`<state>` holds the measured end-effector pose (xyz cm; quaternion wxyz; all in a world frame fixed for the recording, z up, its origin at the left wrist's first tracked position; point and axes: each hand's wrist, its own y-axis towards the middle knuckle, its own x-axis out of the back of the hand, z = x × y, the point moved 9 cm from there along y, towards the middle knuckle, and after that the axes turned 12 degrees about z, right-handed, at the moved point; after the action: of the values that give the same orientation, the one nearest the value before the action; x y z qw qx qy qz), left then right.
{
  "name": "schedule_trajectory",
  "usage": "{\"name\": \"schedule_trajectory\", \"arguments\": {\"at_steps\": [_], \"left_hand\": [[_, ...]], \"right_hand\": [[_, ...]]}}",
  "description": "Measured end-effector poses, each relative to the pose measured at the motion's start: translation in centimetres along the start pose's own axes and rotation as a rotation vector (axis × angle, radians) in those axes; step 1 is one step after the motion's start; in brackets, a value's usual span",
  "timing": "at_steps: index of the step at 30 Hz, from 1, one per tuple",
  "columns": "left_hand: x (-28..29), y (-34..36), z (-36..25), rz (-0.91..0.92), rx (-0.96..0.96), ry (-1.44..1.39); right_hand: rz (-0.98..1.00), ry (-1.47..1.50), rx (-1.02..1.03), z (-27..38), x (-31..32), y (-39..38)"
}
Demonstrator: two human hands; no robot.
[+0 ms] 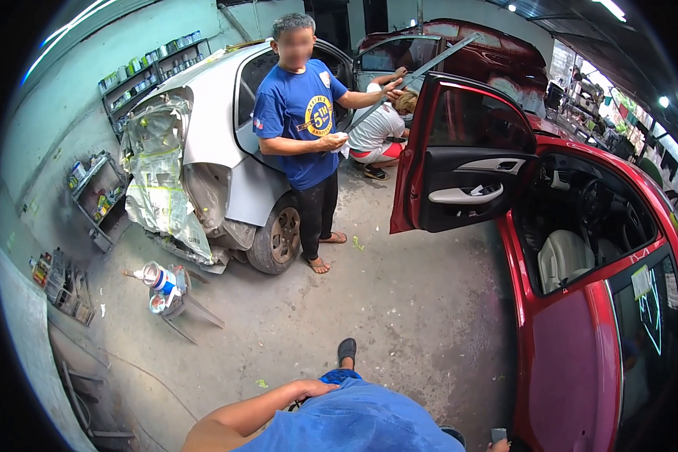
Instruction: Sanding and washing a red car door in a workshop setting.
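My left hand (314, 389) rests flat on my waist against my blue shirt (361, 422), elbow bent out to the left, and it holds nothing. Only a sliver of my right hand (502, 446) shows at the lower edge, right beside the red car's rear door (572, 361). A small grey object (499, 435) sits just above it; whether the hand grips it is unclear. My sandalled foot (346, 350) stands on the concrete floor.
A person in a blue t-shirt (301, 113) stands ahead by a silver car (211, 128) with masked rear, holding a long grey strip (414, 75) and a white cloth. Another person (380, 132) crouches behind. The red car's front door (459, 166) is open. Paint cans (160, 285) sit left.
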<state>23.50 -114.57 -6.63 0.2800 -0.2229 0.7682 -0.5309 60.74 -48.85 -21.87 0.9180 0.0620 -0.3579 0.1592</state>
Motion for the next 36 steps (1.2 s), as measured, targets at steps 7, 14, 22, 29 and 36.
{"name": "schedule_trajectory", "arguments": {"at_steps": [7, 14, 22, 29, 36], "left_hand": [[0.6, 1.6, 1.3, 0.027, -0.017, -0.018], [0.3, 1.7, 1.2, 0.043, -0.002, -0.002], [-1.2, 0.4, 0.2, 0.097, -0.014, -0.05], [-0.3, 0.6, 0.3, 0.025, -0.013, 0.017], [-1.3, -2.8, -1.8, 0.01, -0.022, 0.041]], "right_hand": [[-0.044, -0.005, 0.379, -2.5, -0.8, -3.9], [0.127, 0.032, -0.054, -3.0, -0.9, -2.5], [0.326, 0.078, -0.537, -2.1, -1.9, 0.4], [0.296, -0.03, -0.468, -3.5, -3.0, 3.6], [0.409, -0.31, -0.418, -4.8, -3.9, 3.9]]}}
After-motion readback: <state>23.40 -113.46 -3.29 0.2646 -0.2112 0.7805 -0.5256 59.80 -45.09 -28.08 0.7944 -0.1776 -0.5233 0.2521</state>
